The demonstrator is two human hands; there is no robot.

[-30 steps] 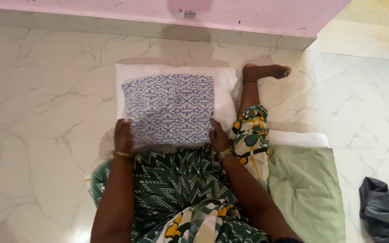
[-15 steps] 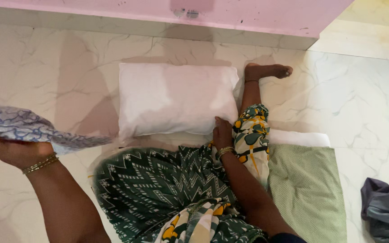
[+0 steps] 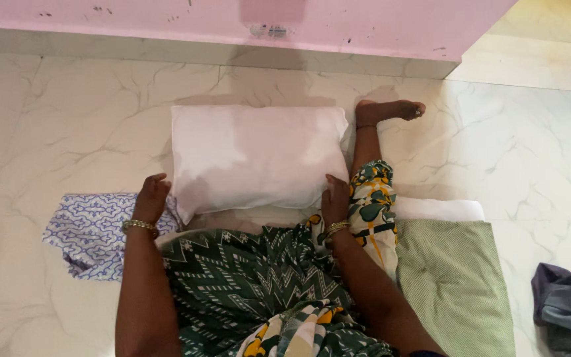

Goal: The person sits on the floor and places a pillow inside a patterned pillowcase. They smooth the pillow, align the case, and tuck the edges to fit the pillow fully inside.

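- Left hand sat at the near-left corner of the white pillow, fingers loosely spread and curled toward the corner, touching it; could not tell whether it pinched any fabric.
- Right hand lay at the pillow's near-right corner, fingers pressed together and laid flat against the edge; no clear pinch seen, palm side hidden.
- Both wrists wore gold bangles.
- White pillow lay flat on the marble floor, bare and without a cover, long side across the view, between the two hands and just in front of the person's lap.
- Blue-and-white patterned cover lay crumpled on the floor, left of the pillow, just beside and partly under the left forearm; not gripped by either hand.
- Person sat on the floor in a green zigzag-print garment with a yellow-and-green floral cloth over the right leg.
- Right leg stretched out along the pillow's right side, bare foot near the pillow's far-right corner.
- Green dotted pillow lay on the floor to the right of the person, touching the leg cloth, with a white edge showing at its far end.
- Grey-blue bundle of cloth sat at the right edge of the view, well apart from the hands.
- Pink wall base ran along the far side, beyond the pillow.
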